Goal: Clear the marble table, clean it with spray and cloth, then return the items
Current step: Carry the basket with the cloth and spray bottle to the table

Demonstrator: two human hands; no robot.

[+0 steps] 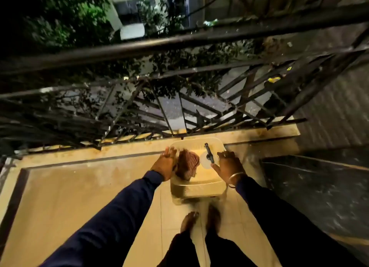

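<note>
A white plastic stool [196, 187] stands on the balcony floor just before the railing. On its top lie a crumpled reddish cloth [187, 165] and a white spray bottle [206, 161] with a black nozzle, lying on its side. My left hand [164, 165] presses against the stool's left rim, right beside the cloth. My right hand [228, 164] grips the right rim, thumb reaching toward the bottle. The dark marble table [319, 188] is at the right, its visible top bare.
A black metal railing [179, 107] runs across the far side, with trees and a street far below. The beige tiled floor [79, 196] stretches to the left. My bare feet [189, 220] stand just behind the stool.
</note>
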